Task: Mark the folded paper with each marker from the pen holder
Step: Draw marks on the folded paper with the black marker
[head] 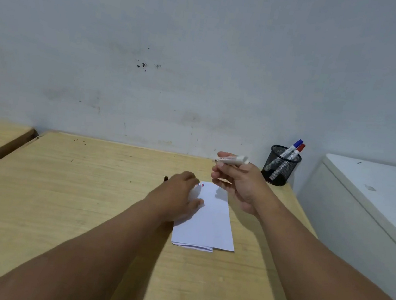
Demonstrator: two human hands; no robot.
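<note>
Pinching a white marker [232,160] in the right hand [240,183] grip above folded paper [210,222], left hand [177,195] flat on its edge

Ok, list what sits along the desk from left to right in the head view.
Black cap → left hand → paper → right hand holding a marker → pen holder.

One head-worn wide-angle view looks forward and down over the desk [60,194], near, facing the wall [205,50].
</note>
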